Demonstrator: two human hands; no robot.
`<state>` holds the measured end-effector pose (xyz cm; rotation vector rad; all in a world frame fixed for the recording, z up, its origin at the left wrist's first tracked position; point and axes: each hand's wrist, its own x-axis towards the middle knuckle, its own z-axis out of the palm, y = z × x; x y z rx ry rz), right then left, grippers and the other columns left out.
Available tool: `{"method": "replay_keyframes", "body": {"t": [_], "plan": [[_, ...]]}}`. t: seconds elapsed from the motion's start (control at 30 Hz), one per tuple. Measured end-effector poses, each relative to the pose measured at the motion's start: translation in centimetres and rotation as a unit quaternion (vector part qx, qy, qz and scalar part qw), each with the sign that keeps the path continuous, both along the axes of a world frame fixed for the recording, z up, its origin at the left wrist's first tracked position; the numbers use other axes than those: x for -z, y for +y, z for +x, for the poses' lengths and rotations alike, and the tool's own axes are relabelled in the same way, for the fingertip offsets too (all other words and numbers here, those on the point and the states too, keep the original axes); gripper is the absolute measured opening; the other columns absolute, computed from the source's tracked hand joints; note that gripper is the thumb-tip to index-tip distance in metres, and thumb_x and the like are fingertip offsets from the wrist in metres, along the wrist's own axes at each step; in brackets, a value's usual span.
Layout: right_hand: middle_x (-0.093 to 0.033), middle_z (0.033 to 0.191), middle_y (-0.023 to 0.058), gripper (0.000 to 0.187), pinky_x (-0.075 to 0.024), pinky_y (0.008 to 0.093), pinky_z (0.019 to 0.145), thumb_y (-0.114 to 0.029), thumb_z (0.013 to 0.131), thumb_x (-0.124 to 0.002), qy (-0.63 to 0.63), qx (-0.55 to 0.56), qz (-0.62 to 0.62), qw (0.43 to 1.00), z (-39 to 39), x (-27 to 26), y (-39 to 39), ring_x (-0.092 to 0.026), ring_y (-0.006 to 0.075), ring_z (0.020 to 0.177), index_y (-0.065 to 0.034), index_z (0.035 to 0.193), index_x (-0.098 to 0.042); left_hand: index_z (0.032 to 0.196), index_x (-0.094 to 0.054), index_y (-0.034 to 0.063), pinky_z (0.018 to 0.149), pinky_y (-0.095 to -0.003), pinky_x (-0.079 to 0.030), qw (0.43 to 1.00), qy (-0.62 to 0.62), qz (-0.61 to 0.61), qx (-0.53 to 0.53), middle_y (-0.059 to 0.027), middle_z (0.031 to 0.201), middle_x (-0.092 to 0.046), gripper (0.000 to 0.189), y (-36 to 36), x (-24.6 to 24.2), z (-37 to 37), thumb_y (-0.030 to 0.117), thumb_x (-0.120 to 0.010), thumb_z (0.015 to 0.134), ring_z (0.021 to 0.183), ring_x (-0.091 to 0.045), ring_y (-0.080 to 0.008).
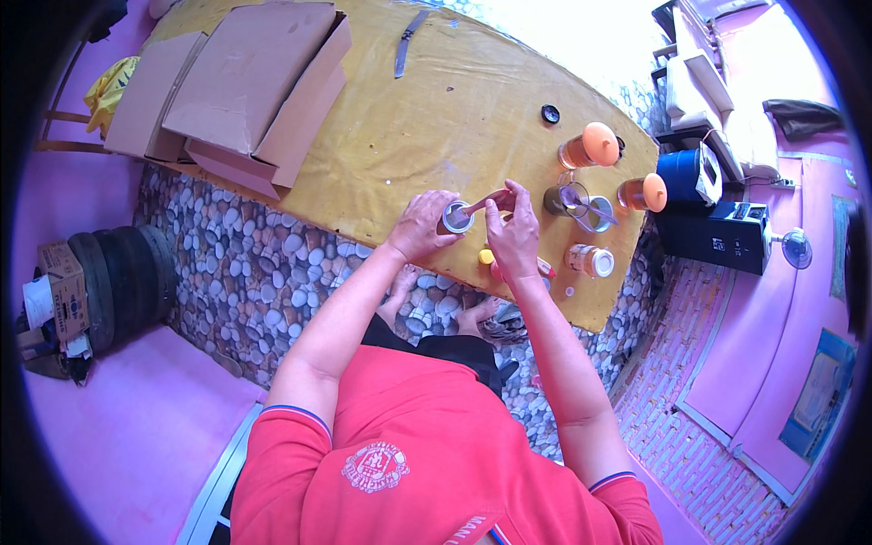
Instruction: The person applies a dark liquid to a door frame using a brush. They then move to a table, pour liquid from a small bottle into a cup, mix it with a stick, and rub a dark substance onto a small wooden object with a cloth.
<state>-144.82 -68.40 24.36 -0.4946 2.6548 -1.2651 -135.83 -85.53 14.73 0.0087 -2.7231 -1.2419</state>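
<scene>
My left hand is wrapped around a small open jar near the front edge of the yellow-covered table. A pinkish spoon is pinched in the fingers of my right hand, its lower end inside the jar's mouth. What the jar contains is too small to make out. Partly hidden under my right hand are a yellow cap and a red-tipped item. Just right of that hand stand a glass mug with a purplish spoon across it and another glass.
A lidded jar stands near the right corner. Two glasses of amber liquid with orange lids stand farther back. A black round lid and a knife lie on the table. A large cardboard box occupies the left end.
</scene>
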Motion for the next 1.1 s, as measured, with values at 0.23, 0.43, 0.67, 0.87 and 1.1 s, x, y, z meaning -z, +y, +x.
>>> {"method": "replay_keyframes", "body": {"t": [0.23,0.43,0.67,0.87,1.1], "plan": [[-0.067,0.112,0.0161,0.053,-0.0548,0.0394,0.094,-0.012,0.092,-0.071,-0.006,0.001,0.0,1.0,-0.4,0.0,-0.1,-0.07,0.0255,0.102,0.0029,0.138,-0.051,0.145,-0.05,0.0089,0.113,-0.0475,-0.041,1.0,0.004,-0.007,-0.012,-0.0157,0.138,-0.06,0.08,0.2,0.0,-0.1,0.032,-0.085,0.077,0.131,-0.055,-0.0358],[-0.067,0.109,0.0157,0.039,-0.0544,0.0408,0.092,-0.006,0.093,-0.066,-0.003,0.004,0.002,1.0,-0.5,-0.1,-0.2,-0.07,0.0266,0.1,0.0018,0.13,-0.055,0.147,-0.048,0.0077,0.113,-0.0477,-0.041,1.0,0.006,-0.009,-0.007,-0.0171,0.138,-0.059,0.083,0.2,0.0,-0.1,0.033,-0.085,0.077,0.131,-0.054,-0.0363],[-0.067,0.106,0.0161,0.033,-0.0558,0.0405,0.086,-0.004,0.094,-0.064,0.01,0.003,-0.02,1.0,-0.4,0.1,-0.2,-0.071,0.0276,0.094,0.0014,0.126,-0.056,0.145,-0.048,0.0089,0.11,-0.047,-0.043,1.0,0.017,-0.01,-0.012,-0.0144,0.135,-0.061,0.083,0.1,0.2,-0.1,0.031,-0.086,0.075,0.127,-0.057,-0.0353],[-0.067,0.105,0.0167,0.03,-0.0563,0.0402,0.086,-0.005,0.095,-0.063,-0.037,0.039,-0.047,0.997,-1.0,1.0,0.3,-0.07,0.0291,0.093,0.002,0.124,-0.058,0.145,-0.048,0.0091,0.111,-0.0473,-0.042,1.0,0.016,-0.015,-0.009,-0.0154,0.136,-0.06,0.082,0.1,-0.2,-0.2,0.033,-0.086,0.076,0.129,-0.056,-0.0355],[-0.065,0.111,0.0174,0.036,-0.0561,0.0397,0.086,-0.005,0.093,-0.064,-0.008,0.007,-0.001,1.0,-0.6,0.5,0.0,-0.07,0.0277,0.096,0.0013,0.127,-0.057,0.146,-0.048,0.009,0.112,-0.048,-0.042,1.0,0.016,-0.013,-0.006,-0.0169,0.137,-0.059,0.082,0.0,0.2,-0.1,0.034,-0.086,0.077,0.129,-0.056,-0.0363]]}}
